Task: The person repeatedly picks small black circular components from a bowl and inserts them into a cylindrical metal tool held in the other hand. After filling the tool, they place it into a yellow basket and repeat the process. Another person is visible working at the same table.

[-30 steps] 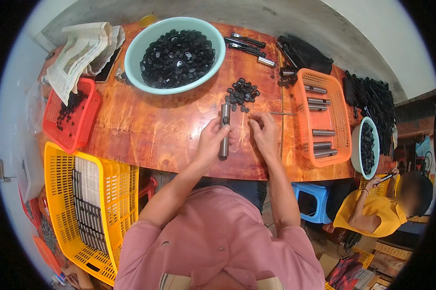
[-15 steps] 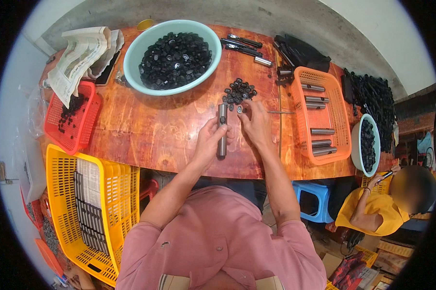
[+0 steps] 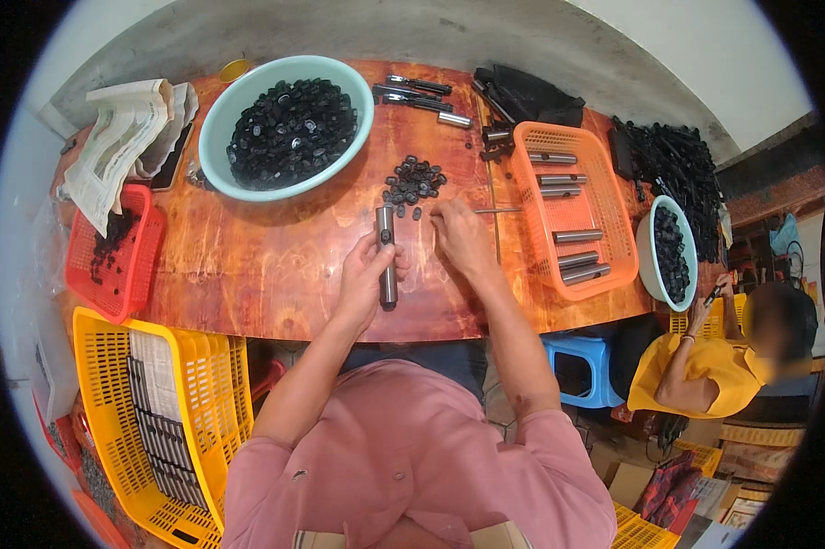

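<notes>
My left hand [image 3: 365,277] grips a grey metal tube [image 3: 386,240] that stands out over the orange wooden table [image 3: 257,265], its far end pointing away from me. My right hand [image 3: 461,240] rests on the table just right of the tube, fingers curled near a small pile of black caps [image 3: 413,179]. Whether it pinches a cap I cannot tell. A thin metal rod [image 3: 498,210] lies by its fingertips.
A pale green basin [image 3: 287,125] full of black caps sits at the back. An orange basket [image 3: 573,215] with metal tubes is to the right, a red basket [image 3: 112,252] and a yellow crate [image 3: 154,412] to the left. A seated person in yellow [image 3: 705,371] works at right.
My right hand reached forward to the pile of black caps and has drawn back toward me beside the tube. The left hand keeps hold of the tube.
</notes>
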Action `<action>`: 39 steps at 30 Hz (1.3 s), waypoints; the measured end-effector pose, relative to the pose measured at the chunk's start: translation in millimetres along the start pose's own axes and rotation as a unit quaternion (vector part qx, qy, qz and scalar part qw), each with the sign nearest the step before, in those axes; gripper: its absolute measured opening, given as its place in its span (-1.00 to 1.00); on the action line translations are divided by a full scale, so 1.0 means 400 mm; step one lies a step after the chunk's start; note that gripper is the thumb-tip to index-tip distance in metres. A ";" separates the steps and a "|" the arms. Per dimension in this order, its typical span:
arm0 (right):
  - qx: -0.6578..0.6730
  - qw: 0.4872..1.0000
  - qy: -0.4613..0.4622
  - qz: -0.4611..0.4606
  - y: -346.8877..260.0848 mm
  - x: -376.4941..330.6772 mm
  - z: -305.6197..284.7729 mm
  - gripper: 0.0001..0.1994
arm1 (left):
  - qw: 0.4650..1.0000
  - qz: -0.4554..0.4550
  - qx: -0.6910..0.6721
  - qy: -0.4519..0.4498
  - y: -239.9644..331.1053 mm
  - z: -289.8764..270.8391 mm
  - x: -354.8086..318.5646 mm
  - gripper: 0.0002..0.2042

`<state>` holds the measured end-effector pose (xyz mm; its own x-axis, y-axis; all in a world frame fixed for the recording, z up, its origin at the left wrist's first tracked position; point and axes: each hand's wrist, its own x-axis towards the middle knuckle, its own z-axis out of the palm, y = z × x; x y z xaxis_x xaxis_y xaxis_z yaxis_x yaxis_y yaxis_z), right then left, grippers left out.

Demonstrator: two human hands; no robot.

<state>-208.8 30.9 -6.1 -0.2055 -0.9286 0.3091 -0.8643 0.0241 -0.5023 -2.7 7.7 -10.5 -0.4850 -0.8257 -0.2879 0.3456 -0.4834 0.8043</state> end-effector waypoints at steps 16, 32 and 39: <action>0.047 0.999 -0.008 0.017 -0.069 0.030 -0.016 -0.81 | 1.000 -0.006 0.002 -0.011 0.003 -0.009 -0.007 -0.66; 0.076 0.996 0.026 0.049 -0.026 0.014 0.020 -0.79 | 0.999 0.004 -0.016 -0.030 0.001 -0.011 -0.005 -0.61; 0.083 0.995 -0.027 0.055 -0.033 0.006 -0.004 -0.76 | 0.998 -0.001 -0.047 -0.053 0.007 -0.014 -0.007 -0.55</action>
<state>-198.6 28.8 2.6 -0.2656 -0.9424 0.2035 -0.7497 0.0692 -0.6581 4.1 7.0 -10.5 -0.5663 -0.7917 -0.2291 0.4153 -0.5142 0.7504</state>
